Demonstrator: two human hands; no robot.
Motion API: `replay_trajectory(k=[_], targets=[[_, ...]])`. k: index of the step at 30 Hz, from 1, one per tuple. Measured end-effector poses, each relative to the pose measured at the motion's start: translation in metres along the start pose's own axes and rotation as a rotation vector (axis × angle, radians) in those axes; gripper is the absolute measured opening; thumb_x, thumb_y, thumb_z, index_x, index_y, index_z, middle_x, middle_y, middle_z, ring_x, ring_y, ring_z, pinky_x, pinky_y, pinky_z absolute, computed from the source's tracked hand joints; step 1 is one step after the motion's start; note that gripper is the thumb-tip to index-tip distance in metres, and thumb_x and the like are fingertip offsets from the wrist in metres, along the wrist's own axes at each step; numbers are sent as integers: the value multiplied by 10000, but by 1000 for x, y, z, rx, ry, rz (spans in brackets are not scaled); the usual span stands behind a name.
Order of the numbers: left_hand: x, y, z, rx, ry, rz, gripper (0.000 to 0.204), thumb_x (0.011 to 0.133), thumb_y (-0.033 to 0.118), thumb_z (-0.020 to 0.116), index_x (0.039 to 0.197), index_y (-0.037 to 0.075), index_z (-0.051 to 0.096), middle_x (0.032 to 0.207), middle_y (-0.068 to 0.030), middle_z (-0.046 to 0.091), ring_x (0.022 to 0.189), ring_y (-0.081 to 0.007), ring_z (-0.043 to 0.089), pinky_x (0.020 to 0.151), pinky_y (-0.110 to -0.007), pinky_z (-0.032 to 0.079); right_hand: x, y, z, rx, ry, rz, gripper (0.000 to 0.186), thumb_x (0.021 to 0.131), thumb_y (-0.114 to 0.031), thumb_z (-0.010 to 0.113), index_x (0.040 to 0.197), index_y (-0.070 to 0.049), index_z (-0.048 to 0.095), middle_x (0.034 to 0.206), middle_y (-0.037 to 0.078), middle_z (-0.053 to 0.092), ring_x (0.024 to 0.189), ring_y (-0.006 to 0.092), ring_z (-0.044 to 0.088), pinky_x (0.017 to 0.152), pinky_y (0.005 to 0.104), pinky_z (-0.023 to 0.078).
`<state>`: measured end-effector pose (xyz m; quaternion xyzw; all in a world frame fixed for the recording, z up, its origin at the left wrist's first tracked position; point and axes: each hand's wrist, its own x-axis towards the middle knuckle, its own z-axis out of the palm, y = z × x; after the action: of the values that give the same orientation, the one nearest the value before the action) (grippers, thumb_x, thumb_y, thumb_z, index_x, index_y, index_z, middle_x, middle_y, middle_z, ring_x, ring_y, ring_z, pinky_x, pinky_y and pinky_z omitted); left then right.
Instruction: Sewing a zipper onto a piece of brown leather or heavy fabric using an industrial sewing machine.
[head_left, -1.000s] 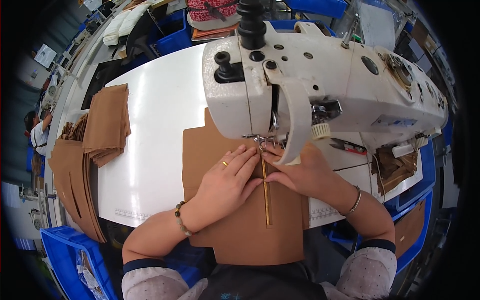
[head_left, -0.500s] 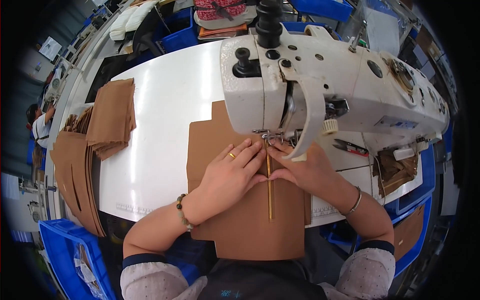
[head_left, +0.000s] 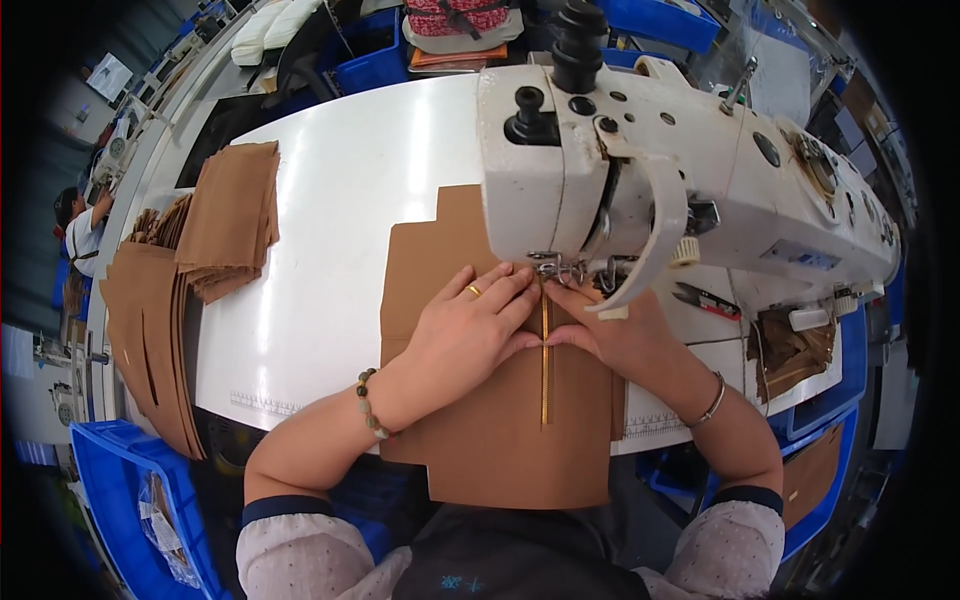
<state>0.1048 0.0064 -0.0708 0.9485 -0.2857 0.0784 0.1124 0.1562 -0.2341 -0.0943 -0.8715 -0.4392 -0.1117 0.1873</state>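
Observation:
My left hand (head_left: 470, 330) lies on a brown cut panel (head_left: 490, 450), fingertips just left of the sewing machine's presser foot (head_left: 550, 270), thumb stretched toward a narrow gold strip (head_left: 546, 390) running lengthwise down the panel. Opposite it, my right hand (head_left: 610, 325) rests with fingers at the foot, partly hidden by the white guard (head_left: 660, 240), and thumb pointing at the strip. Both hands press on the panel with fingers extended. The panel's far part passes beneath the machine head (head_left: 530, 170).
Stacks of brown pieces (head_left: 225, 210) (head_left: 140, 340) sit on the white table (head_left: 310, 160) at left. Red-and-black snips (head_left: 705, 300) and brown scraps (head_left: 790, 350) are at right. Blue bins (head_left: 90, 480) (head_left: 820, 490) flank the table. Another person (head_left: 85, 225) is at the far left.
The panel and both hands have advanced slightly away from me under the foot, shortening the visible strip. The whole view has also shifted, with the machine appearing further right and higher.

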Motion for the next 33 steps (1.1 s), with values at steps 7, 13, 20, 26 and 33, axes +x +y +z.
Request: replay_trajectory(k=[7, 13, 20, 26, 33], targets=[[2, -4, 4, -63, 96, 19, 381, 895, 346, 738, 1135, 56, 684, 1313, -104, 637, 1238, -335, 616, 1119, -523, 468, 1, 2, -1, 7, 66, -51, 595, 803, -502, 754, 1258, -118, 733, 1085, 111, 704, 1041, 325, 631, 1025, 444, 493], [5, -4, 3, -92, 136, 22, 396, 877, 327, 755, 1166, 65, 685, 1289, -110, 649, 1237, -346, 611, 1108, -484, 474, 3, 3, 0, -9, 80, -61, 544, 818, -485, 752, 1228, -128, 750, 1042, 94, 698, 1007, 308, 624, 944, 431, 507], [4, -7, 7, -104, 121, 17, 479, 891, 343, 746, 1274, 69, 659, 1282, -117, 649, 1238, -359, 605, 1110, -472, 465, -1, -1, 4, -183, 224, -51, 317, 890, -402, 758, 1036, -122, 788, 733, 51, 565, 726, 261, 580, 716, 414, 474], [-4, 6, -3, 13, 6, -45, 671, 863, 428, 768, 1376, 29, 603, 1359, -156, 624, 1345, -367, 549, 1131, -508, 439, 7, -11, -8, -230, 232, -66, 277, 880, -359, 768, 901, -83, 757, 773, 75, 605, 770, 272, 611, 736, 393, 467], [-86, 103, -15, 44, -237, 88, 982, 787, 557, 785, 1468, -85, 487, 1547, -251, 490, 1451, -402, 467, 1149, -537, 414, -46, -38, -55, 150, 60, 157, 121, 856, -178, 773, 885, -74, 718, 854, 67, 654, 848, 275, 653, 784, 419, 531]])
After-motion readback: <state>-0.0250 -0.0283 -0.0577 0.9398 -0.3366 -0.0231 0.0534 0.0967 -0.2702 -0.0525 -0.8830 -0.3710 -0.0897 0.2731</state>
